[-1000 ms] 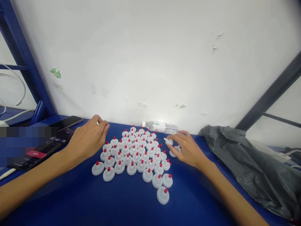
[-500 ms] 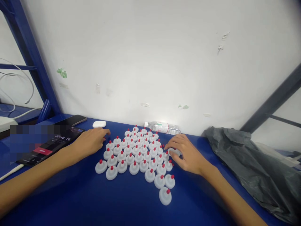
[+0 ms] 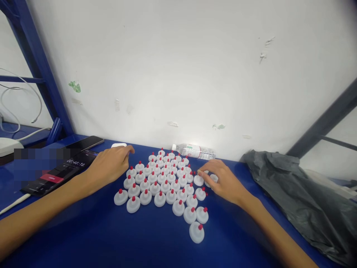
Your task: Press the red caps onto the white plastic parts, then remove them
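Observation:
Several white caps with red tips [image 3: 164,186] stand packed in rows on the blue table [image 3: 139,242]. My right hand [image 3: 223,180] rests at the right edge of the group, fingers curled, pinching a white cap [image 3: 199,180] beside the rows; another white cap [image 3: 213,178] lies under its fingers. My left hand [image 3: 111,163] lies palm down at the left edge of the group, fingers loosely bent and pointing toward a small white case [image 3: 118,145] near the wall. It holds nothing that I can see.
A phone with a running timer [image 3: 60,172] and a second dark phone [image 3: 85,143] lie at the left. A clear water bottle [image 3: 193,150] lies against the white wall. A grey plastic bag [image 3: 304,203] covers the right side. Blue frame posts stand at both sides.
My right hand has shifted a white cap in against the right edge of the rows. My left hand has slid forward toward the white case, now partly covering it.

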Demonstrator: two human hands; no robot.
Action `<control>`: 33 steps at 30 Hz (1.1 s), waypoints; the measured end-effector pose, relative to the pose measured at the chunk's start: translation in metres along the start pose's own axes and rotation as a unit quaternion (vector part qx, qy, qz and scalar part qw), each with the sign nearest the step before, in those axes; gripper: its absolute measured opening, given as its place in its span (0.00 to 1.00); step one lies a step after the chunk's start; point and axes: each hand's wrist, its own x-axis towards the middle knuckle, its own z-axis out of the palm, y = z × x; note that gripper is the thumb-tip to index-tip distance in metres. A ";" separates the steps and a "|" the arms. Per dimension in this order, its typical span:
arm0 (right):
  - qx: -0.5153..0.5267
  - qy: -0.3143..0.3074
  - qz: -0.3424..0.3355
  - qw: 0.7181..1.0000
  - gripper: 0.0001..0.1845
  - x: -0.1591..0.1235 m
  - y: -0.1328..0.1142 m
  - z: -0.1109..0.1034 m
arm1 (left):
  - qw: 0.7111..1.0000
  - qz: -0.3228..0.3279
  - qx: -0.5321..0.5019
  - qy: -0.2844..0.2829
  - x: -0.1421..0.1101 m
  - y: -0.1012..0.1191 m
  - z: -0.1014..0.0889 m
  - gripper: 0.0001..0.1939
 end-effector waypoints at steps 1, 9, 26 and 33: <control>0.005 0.011 0.013 1.000 0.12 0.000 0.000 0.000 | 1.000 0.001 -0.007 0.011 -0.001 0.002 -0.001 0.21; 0.074 0.075 0.077 0.991 0.12 0.001 -0.008 0.007 | 0.983 0.104 -0.064 0.137 -0.014 0.021 -0.007 0.18; 0.111 0.159 -0.269 0.943 0.18 -0.004 -0.096 0.040 | 0.841 0.474 -0.128 0.228 -0.078 0.081 0.004 0.07; 0.134 0.112 -0.239 0.955 0.23 -0.006 -0.096 0.038 | 0.852 0.479 -0.130 0.168 -0.079 0.079 0.002 0.08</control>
